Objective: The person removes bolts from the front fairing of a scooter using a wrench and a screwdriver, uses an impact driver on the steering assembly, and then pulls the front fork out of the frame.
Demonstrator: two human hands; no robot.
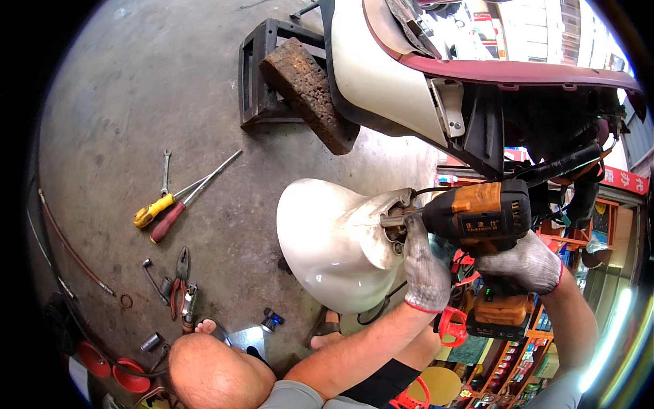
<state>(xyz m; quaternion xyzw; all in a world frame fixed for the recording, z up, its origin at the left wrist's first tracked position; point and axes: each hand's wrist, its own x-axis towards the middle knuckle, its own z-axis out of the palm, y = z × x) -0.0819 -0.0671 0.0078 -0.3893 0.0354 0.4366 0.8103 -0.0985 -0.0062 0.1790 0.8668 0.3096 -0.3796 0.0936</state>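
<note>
My right hand (528, 264), in a pale knitted work glove, wraps round the grip of a black and orange cordless impact wrench (473, 213). A metal socket (393, 221) on the wrench's nose points left into the recessed hub of a glossy white scooter fender (334, 252). My left hand (428, 273), gloved too, is closed at the socket with the thumb against it; its other fingers are partly hidden. Above the wrench is the scooter's white and maroon body (381, 75), with dark parts exposed underneath. A battery pack (501, 317) sits below the grip.
A worn brick-like block (306, 92) leans on a black metal stand (253, 75). On the concrete lie a yellow-handled screwdriver (155, 210), a red-handled screwdriver (167, 223), a wrench (166, 172), pliers (181, 273) and sockets. Red dishes (131, 376) stand lower left; stocked shelves (507, 361) are at right.
</note>
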